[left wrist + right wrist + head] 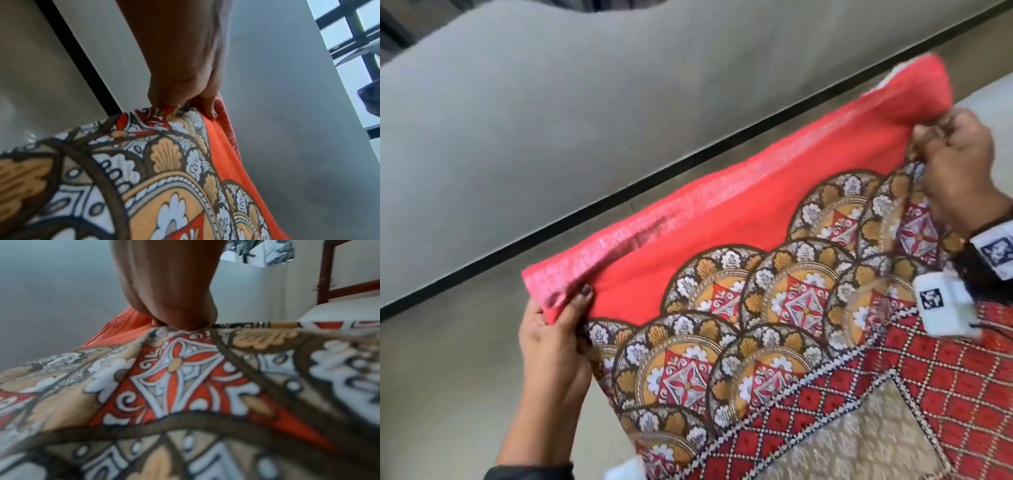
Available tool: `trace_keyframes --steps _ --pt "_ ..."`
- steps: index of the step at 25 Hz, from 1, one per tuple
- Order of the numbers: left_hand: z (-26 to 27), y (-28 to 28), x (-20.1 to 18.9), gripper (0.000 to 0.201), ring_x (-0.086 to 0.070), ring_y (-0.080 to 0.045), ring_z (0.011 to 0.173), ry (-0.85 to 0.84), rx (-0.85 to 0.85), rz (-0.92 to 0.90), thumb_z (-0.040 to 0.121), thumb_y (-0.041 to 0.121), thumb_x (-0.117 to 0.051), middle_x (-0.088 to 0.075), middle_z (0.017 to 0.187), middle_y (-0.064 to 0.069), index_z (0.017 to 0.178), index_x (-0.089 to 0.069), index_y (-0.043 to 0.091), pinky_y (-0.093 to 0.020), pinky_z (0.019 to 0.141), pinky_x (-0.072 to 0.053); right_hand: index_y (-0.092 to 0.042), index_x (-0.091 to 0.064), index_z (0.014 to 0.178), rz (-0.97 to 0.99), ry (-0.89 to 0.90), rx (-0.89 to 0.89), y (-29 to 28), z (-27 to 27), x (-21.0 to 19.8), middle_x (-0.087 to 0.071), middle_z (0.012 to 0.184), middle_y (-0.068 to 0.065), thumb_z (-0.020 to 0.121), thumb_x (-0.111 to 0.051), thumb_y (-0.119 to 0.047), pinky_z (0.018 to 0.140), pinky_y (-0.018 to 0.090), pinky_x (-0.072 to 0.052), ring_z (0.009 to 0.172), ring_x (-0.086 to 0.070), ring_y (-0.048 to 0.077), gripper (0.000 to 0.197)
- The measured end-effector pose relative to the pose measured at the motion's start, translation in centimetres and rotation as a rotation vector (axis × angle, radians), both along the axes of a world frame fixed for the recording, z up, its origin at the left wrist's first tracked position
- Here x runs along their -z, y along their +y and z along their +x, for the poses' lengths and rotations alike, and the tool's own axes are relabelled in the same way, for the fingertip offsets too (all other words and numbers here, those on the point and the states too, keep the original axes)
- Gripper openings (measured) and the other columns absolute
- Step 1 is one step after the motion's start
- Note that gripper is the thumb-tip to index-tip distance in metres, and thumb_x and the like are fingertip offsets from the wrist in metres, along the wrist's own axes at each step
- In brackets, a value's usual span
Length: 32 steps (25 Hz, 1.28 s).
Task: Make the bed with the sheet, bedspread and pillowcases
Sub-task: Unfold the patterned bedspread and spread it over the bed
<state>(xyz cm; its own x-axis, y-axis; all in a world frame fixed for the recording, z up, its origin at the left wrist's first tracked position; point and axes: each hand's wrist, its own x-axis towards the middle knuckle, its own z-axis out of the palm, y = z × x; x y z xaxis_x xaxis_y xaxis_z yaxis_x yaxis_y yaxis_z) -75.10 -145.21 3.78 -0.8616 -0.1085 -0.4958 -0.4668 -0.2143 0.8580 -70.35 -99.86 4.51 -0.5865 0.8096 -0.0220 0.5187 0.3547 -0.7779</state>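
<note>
A patterned pillowcase (739,274), with a plain red border and brown, orange and white medallions, is held up in front of me above the floor. Its red top edge is folded over towards me. My left hand (565,315) grips the lower left corner, thumb on the front. My right hand (948,144) is clenched on the upper right corner. The left wrist view shows my left hand (185,94) pinching the pillowcase (164,178). In the right wrist view my right hand (174,308) is fisted on the pillowcase (174,378). A bit of white (893,73) shows behind the red edge.
A grey wall (619,120) with a black skirting strip (654,185) runs behind the cloth, above a pale floor (448,377). A barred window (353,40) is to one side. A wooden bed frame (324,272) and white mattress (339,311) lie to the right.
</note>
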Motion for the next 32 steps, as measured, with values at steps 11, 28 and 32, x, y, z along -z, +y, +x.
trace_keyframes --steps 11,28,32 --pt "-2.4 0.1 6.2 0.055 -0.048 -0.017 0.113 0.015 0.24 -0.81 0.09 0.038 -0.062 -0.047 0.138 -0.005 0.136 -0.046 0.011 -0.029 0.102 -0.036 -0.021 -0.013 0.152 0.269 -0.717 -0.274 -4.5 -3.9 5.6 -0.01 0.16 0.01 0.094 -0.041 -0.055 0.112 0.06 -0.007 0.145 -0.008 0.037 0.072" --pt "7.0 9.7 4.4 0.076 0.006 -0.019 0.149 0.436 1.138 -1.322 0.09 0.069 -0.02 -0.003 0.162 0.001 0.154 -0.01 0.029 -0.057 0.114 0.014 -0.022 0.0 0.153 0.278 -0.694 -0.162 -5.1 15.1 7.2 0.01 0.16 0.003 0.092 -0.003 -0.059 0.111 0.058 0.01 0.147 0.011 0.028 0.071" --pt "12.3 11.4 5.6 0.072 0.01 -0.019 0.149 0.784 1.511 -1.348 0.092 0.071 -0.015 0.001 0.162 0.003 0.153 -0.009 0.034 -0.055 0.117 0.009 -0.024 0.013 0.149 0.282 -0.686 -0.356 -12.3 15.8 7.5 0.019 0.157 0.002 0.087 0.011 -0.064 0.112 0.053 0.017 0.145 0.018 0.027 0.074"
